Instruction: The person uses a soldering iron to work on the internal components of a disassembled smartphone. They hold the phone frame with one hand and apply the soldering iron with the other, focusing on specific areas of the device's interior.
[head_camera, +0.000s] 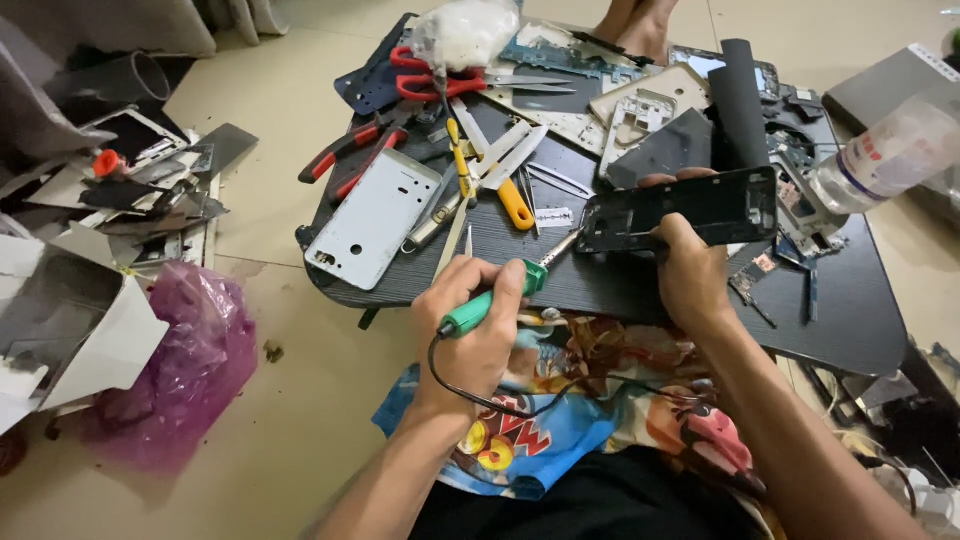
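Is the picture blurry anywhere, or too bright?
Head view: soft, even light with faint shadows; the clear plastic bottle at the right edge looks smeared and stretched; the left hand on the green-handled soldering iron and the right hand holding the black phone frame are sharp.

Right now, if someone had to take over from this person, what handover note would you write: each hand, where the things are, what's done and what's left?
Left hand: closed around the green-handled soldering iron, its tip pointing at the left end of the black phone frame.
Right hand: holds that frame tilted up over the dark low table.
Nearby on the table: silver phone back cover, yellow-handled screwdriver, red scissors, red-handled pliers, clear plastic bottle.
Done: the frame looks bare, with no screen or board in it.
Left: the iron's tip seems just short of the frame; whether it touches is unclear.
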